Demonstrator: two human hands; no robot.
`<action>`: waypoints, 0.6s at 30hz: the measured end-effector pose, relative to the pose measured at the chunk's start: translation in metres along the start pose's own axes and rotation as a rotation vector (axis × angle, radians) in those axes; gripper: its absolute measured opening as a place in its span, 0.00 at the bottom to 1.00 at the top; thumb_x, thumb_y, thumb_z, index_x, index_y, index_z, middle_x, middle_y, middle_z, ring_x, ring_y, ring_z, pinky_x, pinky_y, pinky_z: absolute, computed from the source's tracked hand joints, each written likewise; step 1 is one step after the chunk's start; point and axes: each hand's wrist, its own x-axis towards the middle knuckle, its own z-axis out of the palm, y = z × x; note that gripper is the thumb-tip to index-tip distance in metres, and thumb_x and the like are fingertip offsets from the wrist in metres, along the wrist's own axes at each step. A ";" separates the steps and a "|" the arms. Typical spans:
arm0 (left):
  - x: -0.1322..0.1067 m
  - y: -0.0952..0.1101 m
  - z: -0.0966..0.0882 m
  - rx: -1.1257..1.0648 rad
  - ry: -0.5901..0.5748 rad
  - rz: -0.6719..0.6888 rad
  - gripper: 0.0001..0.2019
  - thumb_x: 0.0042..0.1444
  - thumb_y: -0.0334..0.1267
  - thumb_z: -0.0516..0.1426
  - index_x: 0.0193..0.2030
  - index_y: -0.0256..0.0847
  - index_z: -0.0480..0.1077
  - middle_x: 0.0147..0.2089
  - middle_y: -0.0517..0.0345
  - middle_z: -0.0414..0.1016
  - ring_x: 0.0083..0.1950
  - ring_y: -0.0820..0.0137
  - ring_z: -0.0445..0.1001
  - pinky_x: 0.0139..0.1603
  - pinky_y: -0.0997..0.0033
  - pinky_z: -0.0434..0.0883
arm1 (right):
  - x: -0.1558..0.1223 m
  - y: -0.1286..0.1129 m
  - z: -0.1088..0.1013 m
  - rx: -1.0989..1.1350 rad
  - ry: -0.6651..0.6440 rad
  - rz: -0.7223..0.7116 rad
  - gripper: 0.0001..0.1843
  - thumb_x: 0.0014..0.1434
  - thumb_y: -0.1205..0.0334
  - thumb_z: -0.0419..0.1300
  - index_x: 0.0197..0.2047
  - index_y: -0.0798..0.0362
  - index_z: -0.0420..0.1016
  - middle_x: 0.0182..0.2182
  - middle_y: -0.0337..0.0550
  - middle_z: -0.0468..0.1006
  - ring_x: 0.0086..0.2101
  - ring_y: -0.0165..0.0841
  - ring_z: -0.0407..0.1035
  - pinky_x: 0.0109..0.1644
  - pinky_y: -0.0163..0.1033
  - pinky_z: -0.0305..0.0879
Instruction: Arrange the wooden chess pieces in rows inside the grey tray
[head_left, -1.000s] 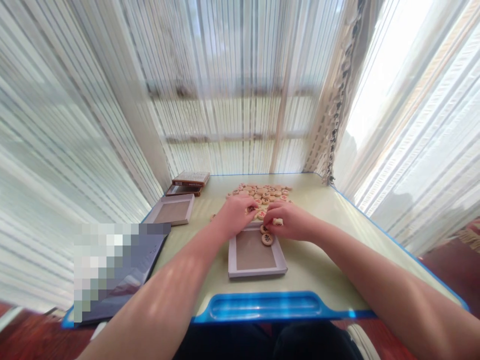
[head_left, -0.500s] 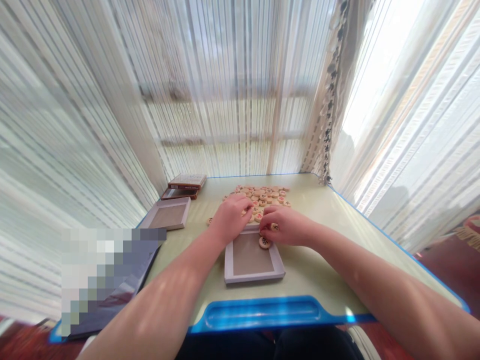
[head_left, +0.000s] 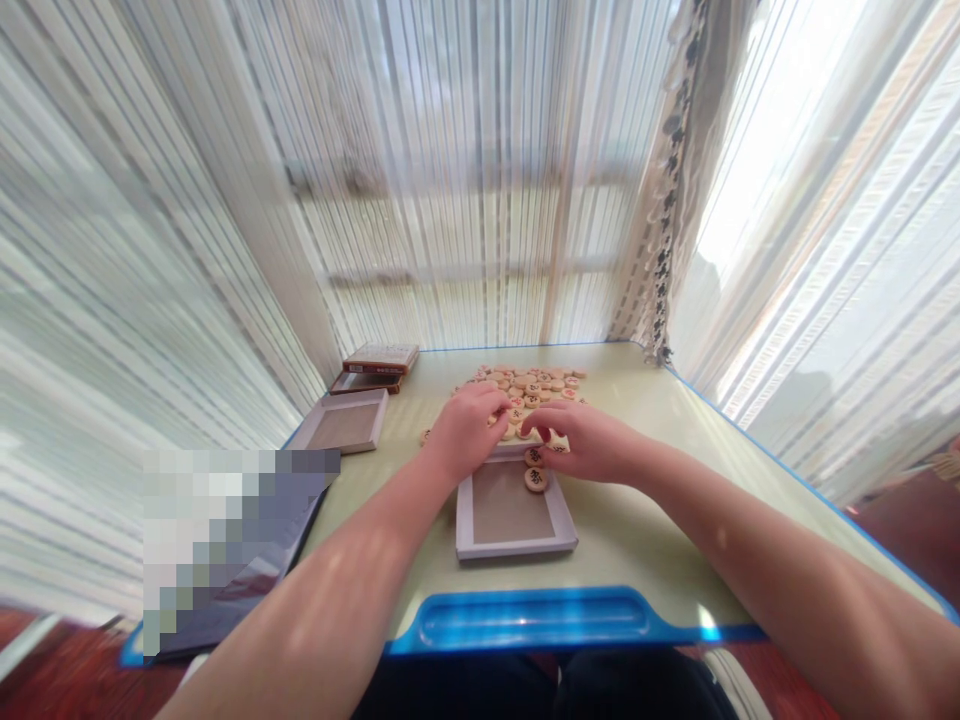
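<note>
Round wooden xiangqi pieces (head_left: 532, 401) with red or black characters lie in a loose heap beyond my hands. Nearer to me is a shallow white box (head_left: 517, 549) with a grey-brown bottom. Two black-marked pieces (head_left: 535, 480) are in its right side, one behind the other. My left hand (head_left: 471, 425) hovers by the box's far left corner at the heap's edge, fingers loosely curved and thumb apart. My right hand (head_left: 581, 438) is over the far right corner, with a gap between thumb and fingers, beside the farther piece. Another piece (head_left: 559, 448) is partly hidden behind it.
A second shallow white box (head_left: 381, 420) lies at the left, in front of stacked brown boxes or books (head_left: 381, 358). A dark flat item (head_left: 247, 590), partly pixelated, covers the near left of the table. The table has a blue rim (head_left: 532, 618); striped sheer curtains surround it.
My right hand has opened and drawn back slightly, uncovering a second piece in the box behind the first. My left hand stays by the heap. The view has shifted slightly.
</note>
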 end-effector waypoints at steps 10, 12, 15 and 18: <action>0.000 -0.001 -0.001 0.006 0.009 0.006 0.05 0.50 0.28 0.55 0.32 0.39 0.72 0.36 0.56 0.75 0.40 0.68 0.72 0.45 0.67 0.69 | 0.000 0.000 0.003 0.016 -0.048 -0.019 0.09 0.50 0.67 0.55 0.32 0.52 0.77 0.31 0.43 0.73 0.32 0.31 0.65 0.37 0.36 0.60; 0.000 -0.001 -0.001 0.004 0.008 0.007 0.05 0.50 0.28 0.55 0.32 0.39 0.72 0.36 0.56 0.75 0.40 0.68 0.72 0.45 0.67 0.69 | 0.000 0.000 0.001 0.015 -0.037 -0.026 0.09 0.50 0.67 0.55 0.32 0.53 0.77 0.30 0.43 0.73 0.32 0.32 0.65 0.37 0.36 0.60; 0.000 0.000 -0.001 -0.005 0.007 0.008 0.05 0.50 0.28 0.55 0.32 0.39 0.72 0.36 0.56 0.75 0.40 0.69 0.71 0.45 0.67 0.69 | 0.000 -0.003 0.000 0.039 -0.046 -0.028 0.09 0.50 0.67 0.56 0.32 0.52 0.77 0.30 0.42 0.72 0.32 0.31 0.65 0.36 0.35 0.60; 0.001 0.001 -0.002 -0.005 0.014 0.008 0.05 0.51 0.28 0.55 0.31 0.39 0.72 0.36 0.56 0.75 0.41 0.69 0.71 0.46 0.67 0.68 | -0.001 -0.005 0.001 0.076 -0.118 0.003 0.07 0.49 0.62 0.59 0.31 0.49 0.78 0.29 0.39 0.71 0.29 0.29 0.64 0.33 0.34 0.59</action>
